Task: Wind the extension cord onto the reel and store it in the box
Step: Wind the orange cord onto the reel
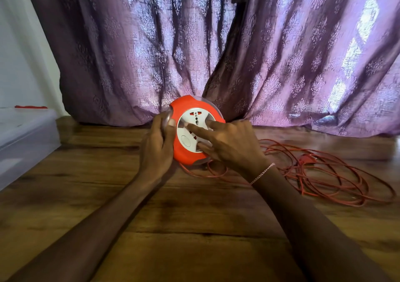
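Glossy orange-and-white plastic reel [186, 152], grained wooden floor [194, 227], patterned purple cloth curtain [129, 54].

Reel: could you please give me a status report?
Left hand grips reel rim, right hand fingers on its white face. Cord loose on floor, right. Nothing blocking.

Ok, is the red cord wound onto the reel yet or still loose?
Mostly loose: the cord lies in sprawled loops on the floor right of the reel.

A purple patterned curtain [216, 43] is hung down to the wood-grain floor [194, 227], and a white wall [19, 54] is seen at left.
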Motion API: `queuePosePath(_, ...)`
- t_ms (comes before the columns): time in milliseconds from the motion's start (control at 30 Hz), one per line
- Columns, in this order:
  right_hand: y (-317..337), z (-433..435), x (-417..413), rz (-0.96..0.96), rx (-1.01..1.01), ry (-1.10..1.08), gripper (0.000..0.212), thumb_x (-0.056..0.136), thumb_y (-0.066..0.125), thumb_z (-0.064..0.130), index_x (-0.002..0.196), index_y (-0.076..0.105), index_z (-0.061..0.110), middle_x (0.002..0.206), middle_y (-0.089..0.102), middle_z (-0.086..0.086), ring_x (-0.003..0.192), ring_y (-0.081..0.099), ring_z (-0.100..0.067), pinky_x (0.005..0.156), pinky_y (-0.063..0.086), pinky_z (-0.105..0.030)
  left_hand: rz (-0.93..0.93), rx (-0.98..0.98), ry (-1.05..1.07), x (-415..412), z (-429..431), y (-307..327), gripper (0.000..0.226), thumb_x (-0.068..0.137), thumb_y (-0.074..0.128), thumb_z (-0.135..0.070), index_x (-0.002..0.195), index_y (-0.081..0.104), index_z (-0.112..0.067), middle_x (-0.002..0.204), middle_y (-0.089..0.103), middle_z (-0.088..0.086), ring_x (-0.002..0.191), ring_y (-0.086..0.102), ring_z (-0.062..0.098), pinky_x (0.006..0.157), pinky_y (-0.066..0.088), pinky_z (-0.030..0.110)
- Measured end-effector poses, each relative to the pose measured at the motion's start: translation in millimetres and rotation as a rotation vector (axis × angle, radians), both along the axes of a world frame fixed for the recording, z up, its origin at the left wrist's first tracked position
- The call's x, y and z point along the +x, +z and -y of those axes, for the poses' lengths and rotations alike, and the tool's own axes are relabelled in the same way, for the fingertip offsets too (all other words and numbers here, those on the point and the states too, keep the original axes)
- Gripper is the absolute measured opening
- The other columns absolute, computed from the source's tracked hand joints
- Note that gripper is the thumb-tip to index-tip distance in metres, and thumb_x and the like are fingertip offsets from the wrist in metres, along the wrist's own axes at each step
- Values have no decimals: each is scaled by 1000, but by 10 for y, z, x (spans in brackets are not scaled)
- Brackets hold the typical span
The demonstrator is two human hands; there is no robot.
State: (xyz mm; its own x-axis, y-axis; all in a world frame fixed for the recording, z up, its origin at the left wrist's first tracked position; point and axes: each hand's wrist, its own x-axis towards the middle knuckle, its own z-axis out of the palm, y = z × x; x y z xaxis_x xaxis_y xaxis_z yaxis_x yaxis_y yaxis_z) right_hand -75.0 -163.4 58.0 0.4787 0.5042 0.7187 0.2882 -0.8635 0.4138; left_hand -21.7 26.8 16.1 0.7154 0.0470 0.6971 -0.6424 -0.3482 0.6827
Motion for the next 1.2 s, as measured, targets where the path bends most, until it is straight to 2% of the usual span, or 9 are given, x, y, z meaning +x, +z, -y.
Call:
queuePosePath(167, -60, -184, -18, 31, 227, -163, 63, 83, 55, 71, 133, 65, 32, 67, 70, -8, 53, 65, -36, 51, 34, -31, 49, 35, 30, -33, 5, -5, 42, 103, 37, -48, 137, 51, -30, 118, 66, -13, 102, 62, 8, 80, 44, 23)
queuePosePath(300, 24, -416, -107, -366, 988, -149, 60, 77, 69, 72, 114, 60, 26, 93, 76, -14, 88, 71, -38, 74, 58, -44, 121, 115, 65, -29, 24, -20, 45, 103, 37, -47, 141, 49, -27, 128, 67, -5, 106, 63, 16, 81, 45, 24)
queuePosePath(400, 22, -425, -59, -625, 1512, 99, 49, 78, 78, 61, 95, 52, 23, 69, 77, -7, 58, 74, -29, 62, 62, -49, 124, 121, 80, -16, 31, -33, 42, 103, 38, -47, 140, 48, -29, 124, 69, 0, 103, 66, 22, 79, 51, 33)
queuePosePath(500, -13, -307, 12, -421, 1103, -84, 56, 74, 64, 79, 94, 59, 27, 76, 77, -2, 73, 75, -26, 72, 60, -44, 76, 72, 88, -6, 28, -32, 41, 102, 37, -49, 138, 49, -31, 115, 72, 2, 99, 68, 25, 79, 52, 40)
queuePosePath(567, -3, -187, 22, -235, 705, -77, 51, 78, 63, 73, 107, 61, 31, 94, 75, 2, 86, 73, -28, 72, 58, -43, 47, 26, 94, 12, 8, -22, 44, 102, 36, -52, 139, 48, -32, 114, 72, 2, 100, 67, 25, 80, 52, 41)
queuePosePath(667, 71, -96, -4, -222, 280, 18, 59, 87, 65, 58, 139, 52, 35, 123, 64, 0, 96, 70, -30, 61, 53, -38, 22, -23, 107, 18, -18, -3, 45, 102, 35, -53, 140, 47, -34, 121, 70, 0, 104, 66, 24, 83, 52, 41)
queuePosePath(767, 56, -94, -29, -156, 79, -25, 62, 89, 59, 57, 148, 45, 43, 110, 69, -3, 84, 72, -31, 51, 37, -32, 31, 29, 120, -3, -13, -1, 48, 100, 32, -58, 139, 47, -35, 115, 73, 1, 101, 67, 27, 82, 52, 42)
queuePosePath(967, 32, -89, -28, -74, 118, -142, 66, 82, 54, 74, 139, 56, 40, 77, 72, -6, 64, 70, -36, 51, 33, -33, 47, 91, 101, -6, 16, -24, 47, 99, 31, -59, 135, 48, -36, 104, 74, 2, 95, 69, 28, 80, 53, 44)
queuePosePath(1200, -11, -333, -31, -427, 1036, -140, 58, 73, 68, 76, 101, 53, 27, 103, 73, -10, 103, 67, -36, 86, 55, -44, 58, 122, 81, -22, 34, -46, 47, 101, 32, -57, 138, 48, -34, 103, 75, 3, 91, 70, 26, 77, 54, 44)
